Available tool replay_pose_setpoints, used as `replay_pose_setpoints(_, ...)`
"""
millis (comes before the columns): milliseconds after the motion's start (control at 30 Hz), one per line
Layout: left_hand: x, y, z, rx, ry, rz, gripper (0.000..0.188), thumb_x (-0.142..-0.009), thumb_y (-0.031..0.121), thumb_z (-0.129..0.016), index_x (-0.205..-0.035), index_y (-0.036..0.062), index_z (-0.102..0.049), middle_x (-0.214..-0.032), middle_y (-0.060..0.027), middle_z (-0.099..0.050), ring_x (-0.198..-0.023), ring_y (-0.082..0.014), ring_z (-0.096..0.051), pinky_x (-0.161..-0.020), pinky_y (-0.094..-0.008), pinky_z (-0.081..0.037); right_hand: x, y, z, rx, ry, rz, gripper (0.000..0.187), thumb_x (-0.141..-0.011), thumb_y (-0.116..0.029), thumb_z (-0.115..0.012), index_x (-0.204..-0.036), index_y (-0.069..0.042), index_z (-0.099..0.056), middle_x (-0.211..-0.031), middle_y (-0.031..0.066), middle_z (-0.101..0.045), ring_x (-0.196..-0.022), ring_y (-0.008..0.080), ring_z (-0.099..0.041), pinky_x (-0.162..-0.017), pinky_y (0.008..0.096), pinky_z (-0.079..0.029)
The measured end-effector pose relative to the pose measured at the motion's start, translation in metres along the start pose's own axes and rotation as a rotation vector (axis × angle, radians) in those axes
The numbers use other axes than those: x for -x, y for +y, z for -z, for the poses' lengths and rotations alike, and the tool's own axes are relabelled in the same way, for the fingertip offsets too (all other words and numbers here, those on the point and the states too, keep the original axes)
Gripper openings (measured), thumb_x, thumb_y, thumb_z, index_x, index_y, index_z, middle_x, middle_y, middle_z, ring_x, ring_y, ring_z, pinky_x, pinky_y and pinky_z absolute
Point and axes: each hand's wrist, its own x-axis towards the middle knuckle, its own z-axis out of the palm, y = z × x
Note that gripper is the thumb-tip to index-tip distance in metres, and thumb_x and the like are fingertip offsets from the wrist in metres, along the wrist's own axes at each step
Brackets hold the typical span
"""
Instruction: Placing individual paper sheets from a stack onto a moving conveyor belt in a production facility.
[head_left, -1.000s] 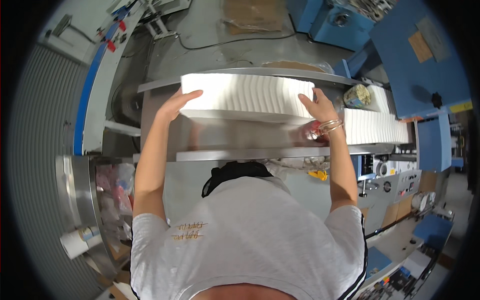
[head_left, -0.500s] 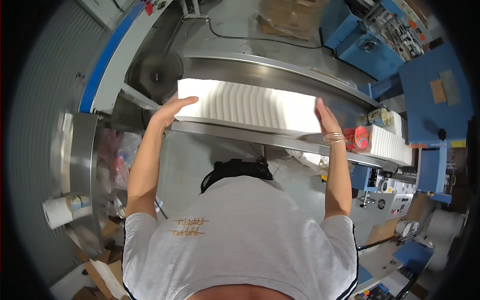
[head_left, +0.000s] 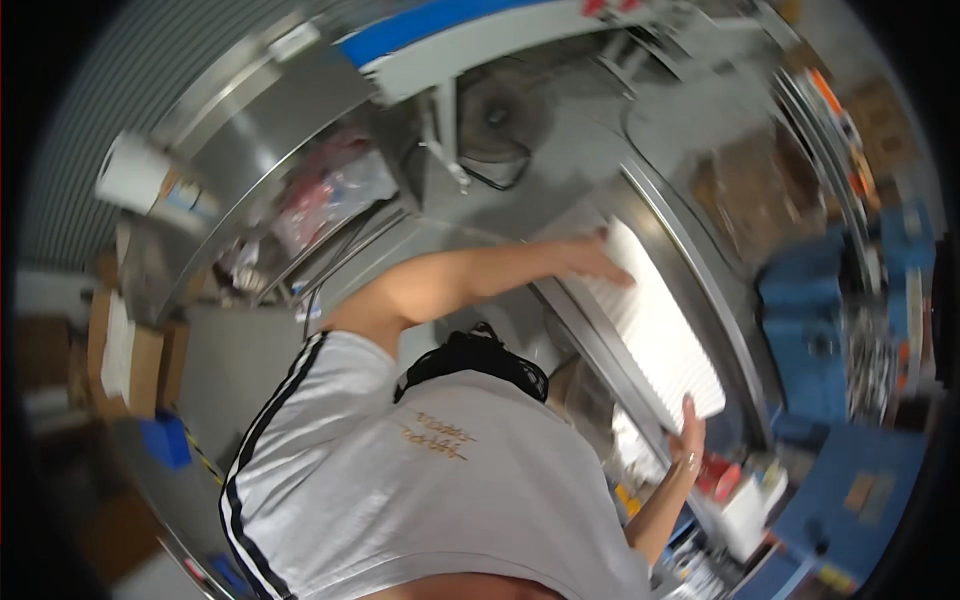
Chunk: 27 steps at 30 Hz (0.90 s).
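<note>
A long white row of what look like folded paper sheets [head_left: 655,320], ridged across its top, lies lengthwise in a stainless steel trough [head_left: 690,255] to my right. My left hand [head_left: 597,260] reaches across my front and presses against the far end of the row, fingers over its edge and somewhat blurred. At the near end my right hand [head_left: 690,437] has its palm and fingers against the row, so the sheets are held between my two hands. Whether the row touches the trough floor I cannot tell.
Beyond my right wrist sit a red round object [head_left: 718,478] and another white stack [head_left: 745,515]. A blue cabinet [head_left: 850,500] stands at the right. Upper left is a steel table [head_left: 280,110] with a white roll [head_left: 130,172]; a round black fan-like object [head_left: 497,115] is on the floor.
My view and body have turned left, so the trough now runs diagonally on my right. My left arm now stretches across my front. Both hands remain at the row's ends.
</note>
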Motion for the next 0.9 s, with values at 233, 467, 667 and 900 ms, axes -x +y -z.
replay_pose_setpoints(233,0.002,0.01,0.016,0.151,-0.02,0.02,0.107,-0.052,0.034,-0.087,-0.134,-0.0037,-0.028,-0.127,-0.0187,-0.047,-0.117,-0.0269,-0.047,-0.098,-0.0322,-0.039,0.007,-0.012,-0.033,-0.261,-0.21,0.105,0.076,-0.075,-0.032,-0.069,-0.137,-0.009,-0.032,-0.124,0.0107,-0.049,-0.106,0.0283,-0.052,-0.076,0.0463,-0.049)
replay_pose_setpoints(467,0.07,0.069,0.099,0.322,0.084,-0.168,0.09,-0.061,0.022,-0.083,-0.133,0.0005,-0.032,-0.12,-0.0141,-0.052,-0.111,-0.0232,-0.05,-0.093,-0.0324,-0.042,-0.002,-0.089,-0.075,-0.251,-0.299,0.249,0.074,-0.075,-0.031,-0.07,-0.136,-0.01,-0.033,-0.125,0.0096,-0.048,-0.107,0.0261,-0.051,-0.08,0.0454,-0.046)
replay_pose_setpoints(667,0.182,0.065,0.25,0.299,0.399,-0.282,0.092,-0.065,0.037,-0.08,-0.133,-0.0003,-0.032,-0.115,-0.0148,-0.058,-0.109,-0.0202,-0.052,-0.098,-0.034,-0.038,0.008,-0.224,-0.236,-0.118,-0.505,0.433,0.068,-0.077,-0.018,-0.068,-0.134,-0.001,-0.034,-0.126,0.0129,-0.048,-0.112,0.0247,-0.049,-0.093,0.0383,-0.042)
replay_pose_setpoints(900,0.332,0.002,0.377,0.485,0.929,-0.226,0.075,-0.072,0.031,-0.075,-0.13,-0.0001,-0.04,-0.126,-0.0147,-0.049,-0.12,-0.0241,-0.043,-0.102,-0.0349,-0.031,0.048,-0.298,-0.502,0.076,-0.994,0.416,0.057,-0.08,-0.013,-0.065,-0.13,-0.002,-0.039,-0.121,0.01,-0.05,-0.112,0.0212,-0.048,-0.097,0.035,-0.037)
